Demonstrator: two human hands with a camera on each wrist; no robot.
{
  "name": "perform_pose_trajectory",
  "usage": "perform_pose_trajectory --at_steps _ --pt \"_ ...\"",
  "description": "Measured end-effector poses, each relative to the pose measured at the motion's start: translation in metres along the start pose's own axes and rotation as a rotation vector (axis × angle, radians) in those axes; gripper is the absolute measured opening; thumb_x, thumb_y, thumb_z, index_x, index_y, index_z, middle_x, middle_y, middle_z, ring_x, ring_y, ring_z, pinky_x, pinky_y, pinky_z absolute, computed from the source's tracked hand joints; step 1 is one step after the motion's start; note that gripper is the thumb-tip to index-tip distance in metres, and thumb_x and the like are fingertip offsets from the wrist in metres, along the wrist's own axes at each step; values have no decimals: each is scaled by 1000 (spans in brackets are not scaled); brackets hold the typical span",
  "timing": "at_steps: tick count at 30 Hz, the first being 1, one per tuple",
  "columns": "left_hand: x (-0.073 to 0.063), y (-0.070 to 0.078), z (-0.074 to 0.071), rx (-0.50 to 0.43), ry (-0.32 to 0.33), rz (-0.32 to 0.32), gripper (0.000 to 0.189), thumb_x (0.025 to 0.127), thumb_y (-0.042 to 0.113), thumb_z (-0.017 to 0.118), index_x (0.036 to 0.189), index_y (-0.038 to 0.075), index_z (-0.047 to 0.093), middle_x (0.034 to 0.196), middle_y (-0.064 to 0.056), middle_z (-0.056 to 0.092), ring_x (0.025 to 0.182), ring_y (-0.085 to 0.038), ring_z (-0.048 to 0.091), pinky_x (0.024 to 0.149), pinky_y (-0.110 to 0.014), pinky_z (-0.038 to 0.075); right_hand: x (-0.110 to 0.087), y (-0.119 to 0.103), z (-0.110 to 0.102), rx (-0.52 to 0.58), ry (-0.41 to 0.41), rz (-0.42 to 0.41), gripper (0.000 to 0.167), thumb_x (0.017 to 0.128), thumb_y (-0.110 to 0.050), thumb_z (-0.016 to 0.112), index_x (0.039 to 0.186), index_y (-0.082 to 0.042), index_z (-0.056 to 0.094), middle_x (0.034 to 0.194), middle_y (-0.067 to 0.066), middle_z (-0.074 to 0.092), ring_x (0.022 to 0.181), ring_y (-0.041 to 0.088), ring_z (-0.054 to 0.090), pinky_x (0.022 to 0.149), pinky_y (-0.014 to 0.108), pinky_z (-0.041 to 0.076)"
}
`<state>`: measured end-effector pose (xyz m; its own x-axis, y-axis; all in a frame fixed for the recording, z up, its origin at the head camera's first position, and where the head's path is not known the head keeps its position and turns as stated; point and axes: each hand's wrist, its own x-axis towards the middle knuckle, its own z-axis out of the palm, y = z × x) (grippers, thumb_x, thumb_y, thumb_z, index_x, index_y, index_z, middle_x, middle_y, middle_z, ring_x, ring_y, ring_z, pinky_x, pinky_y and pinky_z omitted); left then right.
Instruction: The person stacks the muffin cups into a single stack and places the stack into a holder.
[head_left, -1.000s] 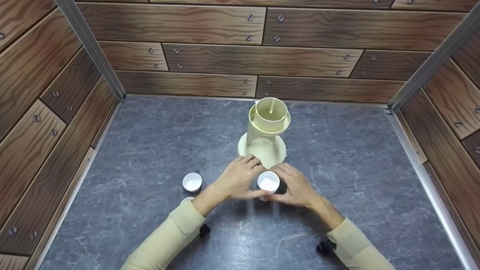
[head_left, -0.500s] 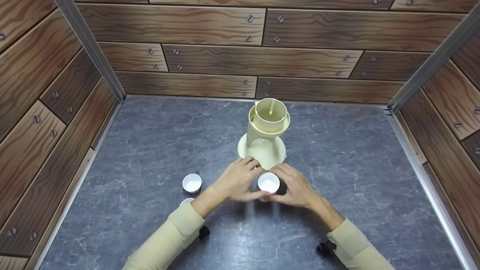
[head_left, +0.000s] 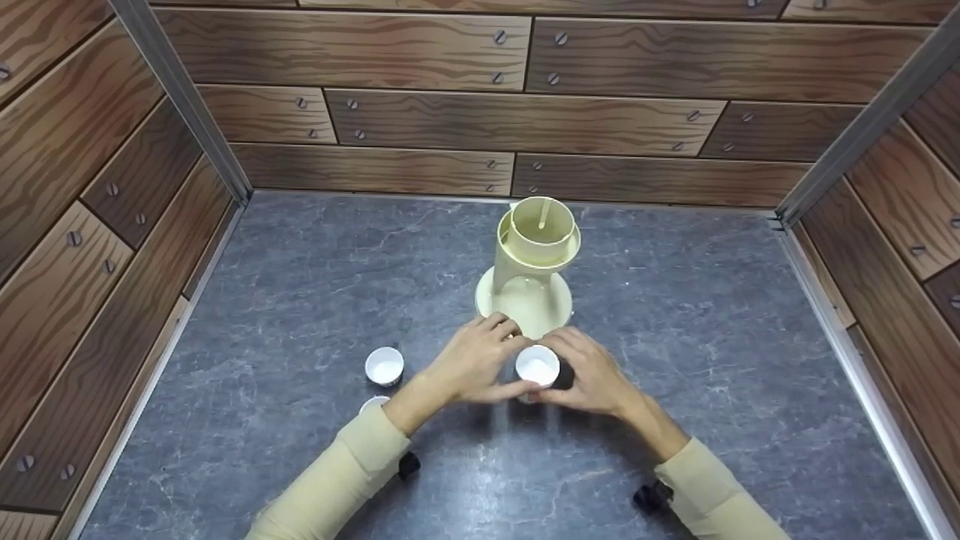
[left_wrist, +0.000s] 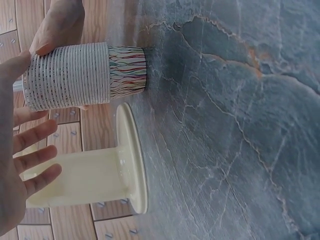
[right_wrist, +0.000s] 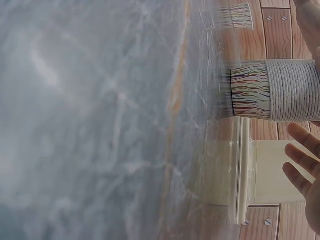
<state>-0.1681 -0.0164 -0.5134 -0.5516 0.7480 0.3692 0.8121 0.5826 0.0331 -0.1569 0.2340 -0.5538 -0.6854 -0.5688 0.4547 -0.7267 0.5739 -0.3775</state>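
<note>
Near cream stand [left_wrist: 92, 172] | upright cup stack [left_wrist: 75, 76] | white-rimmed, wavy multicoloured lines

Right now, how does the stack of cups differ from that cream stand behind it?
The stack of cups is white, ridged with rims and patterned with coloured lines near the bottom; the cream stand is plain and smooth. The stack narrows toward its bottom, while the stand flares into a wide round base. The left hand and right hand hold the stack; neither grips the stand. Both are upright.
</note>
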Motion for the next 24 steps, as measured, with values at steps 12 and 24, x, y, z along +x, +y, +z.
perform_pose_trajectory --at_steps 12,24 --pt "-2 -2 -1 -15 4 0 60 93 72 59 124 22 70 119 0 69 113 -20 63 92 -35 56 0 -1 0 -15 3 -5 70 82 -68 79 124 -14 70 116 2 72 111 21 66 94 42 59" --pt "-10 -8 -6 -29 -10 -33 67 92 76 57 130 23 68 127 0 69 122 -21 62 102 -39 55 0 -2 -1 -10 -13 28 73 78 -67 83 128 -15 70 119 0 71 113 19 66 94 43 59"
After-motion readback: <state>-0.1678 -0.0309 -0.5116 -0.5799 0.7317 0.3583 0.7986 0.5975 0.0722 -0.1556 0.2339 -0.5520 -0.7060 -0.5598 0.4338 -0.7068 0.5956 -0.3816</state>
